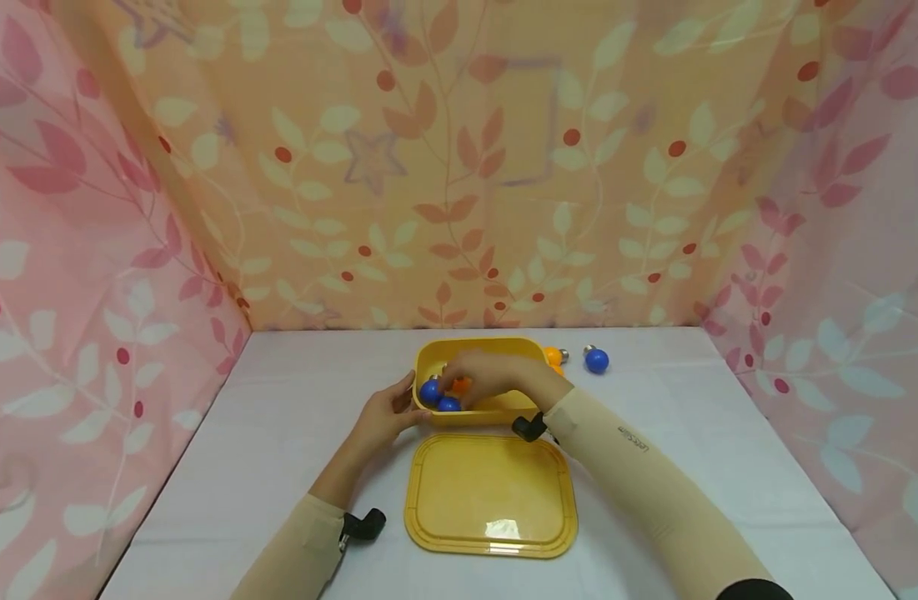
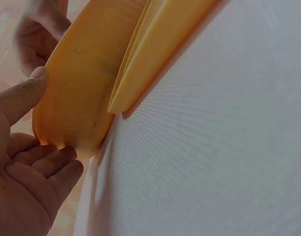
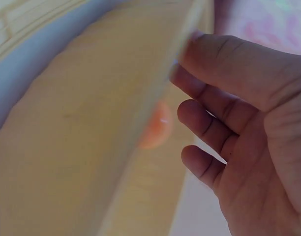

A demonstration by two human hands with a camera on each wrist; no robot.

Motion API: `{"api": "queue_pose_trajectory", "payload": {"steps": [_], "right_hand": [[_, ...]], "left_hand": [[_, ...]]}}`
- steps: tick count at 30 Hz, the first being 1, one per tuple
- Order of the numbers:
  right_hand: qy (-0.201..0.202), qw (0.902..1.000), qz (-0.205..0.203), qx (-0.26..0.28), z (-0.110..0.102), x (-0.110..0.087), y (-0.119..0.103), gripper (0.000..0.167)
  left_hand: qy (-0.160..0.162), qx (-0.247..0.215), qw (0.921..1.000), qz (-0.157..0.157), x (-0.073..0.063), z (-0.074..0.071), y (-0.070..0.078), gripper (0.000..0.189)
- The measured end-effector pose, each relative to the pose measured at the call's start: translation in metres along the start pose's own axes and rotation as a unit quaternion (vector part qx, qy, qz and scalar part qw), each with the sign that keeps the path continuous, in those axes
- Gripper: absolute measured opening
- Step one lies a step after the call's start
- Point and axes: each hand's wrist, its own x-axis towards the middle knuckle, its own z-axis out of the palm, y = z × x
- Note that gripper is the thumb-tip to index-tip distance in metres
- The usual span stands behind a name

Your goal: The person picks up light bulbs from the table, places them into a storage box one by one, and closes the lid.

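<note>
A yellow plastic box (image 1: 496, 419) stands uncovered at the table's middle. Inside lie blue bulbs (image 1: 431, 392) with silvery bases and an orange bulb (image 3: 158, 125). My left hand (image 1: 382, 417) holds the box's left end, thumb at the rim and fingers against the outer wall. Over the rim, my right hand (image 1: 489, 375) reaches in, its fingers bent down among the bulbs at the left. In the right wrist view the rim hides part of its thumb and index finger, so I cannot tell whether they pinch a bulb.
A flat yellow lid (image 1: 492, 496) lies in front of the box. Behind the right forearm, orange bulbs (image 1: 553, 356) sit beside the box's right end, with a blue bulb (image 1: 597, 361) farther right. Patterned curtains (image 1: 443, 167) border the white table (image 1: 278, 400) at back and sides.
</note>
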Motion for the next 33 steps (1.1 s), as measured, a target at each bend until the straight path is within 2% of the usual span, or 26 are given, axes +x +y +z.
{"api": "queue_pose_trajectory", "payload": {"steps": [3,7,10,15,22,29,33], "right_hand": [[0.053,0.9986,0.001,0.002,-0.003,-0.016,-0.004,0.040],[0.120,0.9918,0.017,-0.041,-0.003,-0.036,-0.011,0.038],[0.167,0.9832,0.025,-0.070,0.003,-0.050,-0.016,0.036],[0.243,0.9662,0.024,-0.082,0.017,-0.073,-0.022,0.033],[0.289,0.9546,0.036,-0.063,0.031,-0.098,-0.025,0.035],[0.319,0.9447,0.059,-0.050,0.024,-0.111,-0.025,0.036],[0.333,0.9379,0.087,-0.043,0.019,-0.121,-0.020,0.035]], "left_hand": [[0.002,0.000,1.0000,-0.001,-0.001,0.003,0.001,0.088],[0.000,-0.001,1.0000,-0.002,-0.001,0.004,0.003,0.088],[0.000,0.005,1.0000,-0.004,0.000,0.005,0.004,0.089],[0.008,0.019,0.9997,-0.011,-0.001,0.006,0.006,0.090],[0.002,0.014,0.9998,-0.016,-0.003,0.004,0.004,0.092],[0.014,0.021,0.9995,-0.019,-0.003,0.000,0.005,0.095],[0.004,0.025,0.9994,-0.024,-0.003,0.002,0.008,0.097]]}}
